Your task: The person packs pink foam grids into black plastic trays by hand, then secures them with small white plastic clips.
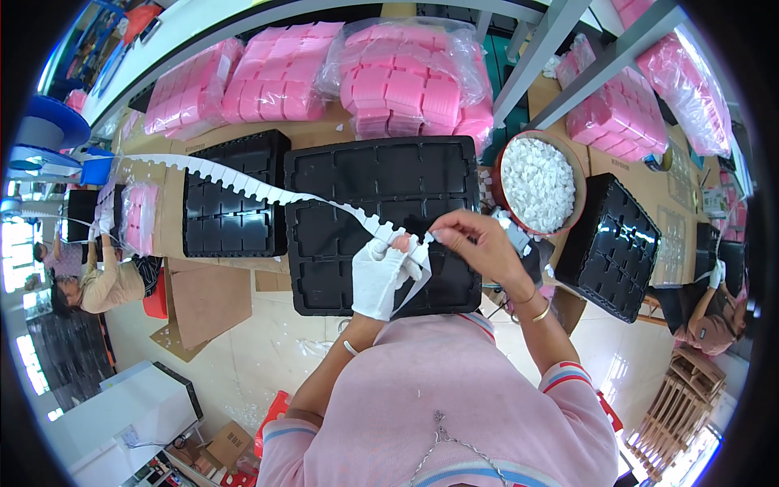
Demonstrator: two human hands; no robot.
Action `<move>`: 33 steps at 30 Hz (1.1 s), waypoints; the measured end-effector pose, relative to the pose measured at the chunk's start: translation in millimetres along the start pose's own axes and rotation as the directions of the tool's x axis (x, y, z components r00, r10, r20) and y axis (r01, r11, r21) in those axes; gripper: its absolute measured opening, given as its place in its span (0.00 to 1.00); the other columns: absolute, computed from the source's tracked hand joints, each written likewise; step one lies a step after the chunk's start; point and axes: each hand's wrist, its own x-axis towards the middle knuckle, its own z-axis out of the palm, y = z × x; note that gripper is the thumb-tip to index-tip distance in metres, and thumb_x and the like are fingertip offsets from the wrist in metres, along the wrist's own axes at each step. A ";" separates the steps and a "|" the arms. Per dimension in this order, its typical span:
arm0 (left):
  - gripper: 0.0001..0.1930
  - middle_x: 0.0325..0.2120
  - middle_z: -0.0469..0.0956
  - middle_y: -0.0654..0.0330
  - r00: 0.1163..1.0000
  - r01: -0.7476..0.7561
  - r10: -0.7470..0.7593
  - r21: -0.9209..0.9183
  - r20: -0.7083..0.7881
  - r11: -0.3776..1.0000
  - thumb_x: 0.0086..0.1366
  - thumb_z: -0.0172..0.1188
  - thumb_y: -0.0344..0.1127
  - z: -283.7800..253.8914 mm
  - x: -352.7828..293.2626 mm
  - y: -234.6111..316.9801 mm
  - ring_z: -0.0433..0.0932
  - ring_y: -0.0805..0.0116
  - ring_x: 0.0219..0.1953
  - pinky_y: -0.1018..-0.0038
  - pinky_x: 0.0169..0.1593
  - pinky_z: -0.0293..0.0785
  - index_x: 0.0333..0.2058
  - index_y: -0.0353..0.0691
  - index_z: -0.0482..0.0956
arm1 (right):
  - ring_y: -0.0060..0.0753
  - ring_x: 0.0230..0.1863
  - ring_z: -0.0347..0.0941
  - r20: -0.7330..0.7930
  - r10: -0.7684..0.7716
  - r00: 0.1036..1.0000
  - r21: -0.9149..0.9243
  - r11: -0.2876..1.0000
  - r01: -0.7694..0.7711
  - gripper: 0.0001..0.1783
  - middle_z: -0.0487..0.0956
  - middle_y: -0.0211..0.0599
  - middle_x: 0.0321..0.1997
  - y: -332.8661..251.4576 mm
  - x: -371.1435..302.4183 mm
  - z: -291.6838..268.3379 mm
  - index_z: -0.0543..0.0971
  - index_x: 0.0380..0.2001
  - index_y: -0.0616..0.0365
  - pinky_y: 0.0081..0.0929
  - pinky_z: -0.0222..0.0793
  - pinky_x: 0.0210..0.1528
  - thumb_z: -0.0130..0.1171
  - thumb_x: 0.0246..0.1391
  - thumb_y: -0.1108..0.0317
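Note:
A long white notched strip (243, 182) runs from the left side across a black plastic tray (381, 170) with several compartments. In a white glove with a bare fingertip showing, my left hand (376, 282) is closed around the strip near its end, above the tray. A loose length of the strip hangs below these fingers. My bare right hand (484, 247) is closed in a pinch at the strip's end, just right of the glove. Whether the small white bit at those fingertips is still joined to the strip, I cannot tell.
To the right stands a round bowl (579, 195) full of small white pieces (535, 183). Stacked black trays (235, 195) flank the middle one. Pink foam blocks (406, 89) in clear plastic line the back, below a grey metal frame (531, 61). A blue reel (57, 122) stands far left.

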 end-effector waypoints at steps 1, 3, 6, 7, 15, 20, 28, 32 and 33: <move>0.11 0.27 0.83 0.61 1.000 -0.004 0.004 0.025 0.013 1.000 0.72 0.63 0.36 2.1 -0.6 1.9 0.76 0.78 0.21 0.83 0.23 0.66 0.45 0.33 0.82 | 0.15 0.34 0.74 0.060 0.079 0.995 0.025 0.996 -0.081 0.07 0.82 0.27 0.35 -3.4 -2.6 4.0 0.84 0.40 0.61 0.17 0.71 0.37 0.67 0.60 0.70; 0.11 0.26 0.83 0.61 1.000 -0.008 0.007 0.049 0.021 0.999 0.72 0.62 0.36 5.1 0.1 4.4 0.75 0.79 0.20 0.83 0.23 0.64 0.44 0.33 0.82 | 0.12 0.34 0.72 0.127 0.156 0.979 0.046 0.986 -0.163 0.08 0.81 0.25 0.35 -3.6 -1.2 6.6 0.84 0.40 0.61 0.15 0.69 0.38 0.68 0.60 0.69; 0.11 0.24 0.82 0.62 0.998 -0.053 0.050 0.101 0.030 0.993 0.73 0.62 0.37 7.7 0.2 3.9 0.73 0.81 0.19 0.82 0.21 0.63 0.43 0.33 0.83 | 0.13 0.30 0.69 0.125 0.136 0.983 0.005 0.990 -0.138 0.10 0.80 0.24 0.30 0.6 -0.1 9.5 0.84 0.38 0.61 0.17 0.67 0.32 0.70 0.58 0.66; 0.11 0.25 0.82 0.62 0.998 -0.053 0.051 0.095 0.026 0.994 0.73 0.62 0.36 8.6 2.1 3.3 0.73 0.81 0.19 0.82 0.21 0.62 0.43 0.33 0.83 | 0.14 0.29 0.69 0.102 0.119 0.988 0.004 0.993 -0.120 0.10 0.80 0.25 0.30 2.0 1.8 9.7 0.83 0.38 0.61 0.18 0.67 0.32 0.70 0.58 0.67; 0.12 0.24 0.82 0.62 0.994 -0.033 0.040 0.073 -0.103 0.997 0.73 0.62 0.38 1.6 10.1 -12.7 0.74 0.81 0.17 0.82 0.19 0.62 0.40 0.34 0.82 | 0.27 0.30 0.73 -0.028 -0.137 0.990 -0.181 0.975 0.130 0.06 0.78 0.34 0.31 7.3 35.6 -9.6 0.81 0.36 0.62 0.25 0.70 0.34 0.65 0.60 0.70; 0.10 0.22 0.82 0.58 0.991 -0.045 0.070 0.208 -0.114 0.977 0.72 0.61 0.36 -15.8 17.9 -37.9 0.75 0.77 0.16 0.82 0.19 0.60 0.42 0.34 0.80 | 0.46 0.33 0.78 -0.003 -0.235 0.972 -0.465 0.861 0.207 0.03 0.79 0.42 0.34 39.6 97.5 -54.8 0.81 0.35 0.59 0.36 0.74 0.38 0.63 0.56 0.74; 0.09 0.18 0.79 0.64 0.982 -0.002 0.034 0.171 -0.186 0.985 0.73 0.62 0.37 -19.3 16.6 -48.1 0.69 0.82 0.16 0.81 0.20 0.59 0.40 0.36 0.82 | 0.51 0.39 0.76 0.209 -0.294 0.933 -0.667 0.655 0.356 0.03 0.77 0.43 0.33 56.1 131.6 -57.7 0.80 0.33 0.60 0.43 0.73 0.44 0.61 0.56 0.73; 0.10 0.18 0.80 0.64 0.978 0.010 0.021 0.147 -0.208 0.989 0.72 0.62 0.37 -18.7 17.8 -50.5 0.70 0.82 0.16 0.82 0.20 0.59 0.41 0.35 0.82 | 0.49 0.42 0.76 0.254 -0.345 0.904 -0.746 0.524 0.410 0.03 0.76 0.42 0.35 61.4 133.1 -55.8 0.79 0.33 0.59 0.43 0.74 0.48 0.61 0.55 0.72; 0.11 0.18 0.80 0.64 0.979 0.011 0.017 0.134 -0.204 0.991 0.72 0.63 0.38 -19.2 18.3 -51.4 0.71 0.81 0.16 0.82 0.20 0.59 0.41 0.35 0.81 | 0.48 0.43 0.76 0.269 -0.355 0.896 -0.756 0.499 0.424 0.04 0.76 0.41 0.35 62.0 133.2 -55.2 0.78 0.32 0.59 0.42 0.74 0.50 0.62 0.54 0.72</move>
